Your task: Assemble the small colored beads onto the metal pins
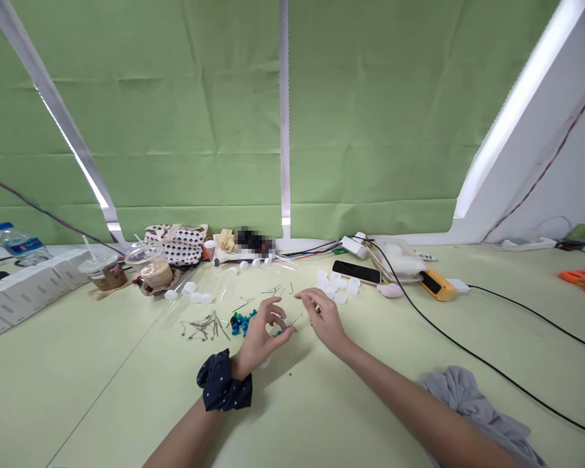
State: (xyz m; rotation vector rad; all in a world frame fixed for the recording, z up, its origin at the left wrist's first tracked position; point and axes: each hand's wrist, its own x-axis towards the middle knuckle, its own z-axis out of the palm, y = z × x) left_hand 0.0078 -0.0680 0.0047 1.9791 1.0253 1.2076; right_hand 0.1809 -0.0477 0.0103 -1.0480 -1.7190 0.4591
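My left hand, with a dark polka-dot scrunchie on its wrist, is curled above the table. A thin metal pin sticks out at its thumb and fingertips; a small bluish bit beneath is too small to name. Facing it, my right hand has its fingers bent and drawn together; anything in them is hidden. Just left of my left hand lie small shiny blue pieces. Further left is a loose pile of thin metal pins, with several more strewn beyond my hands.
White round caps and a phone lie behind my right hand. A black cable crosses the right side, near a yellow device and orange scissors. Drink cups and white boxes stand left.
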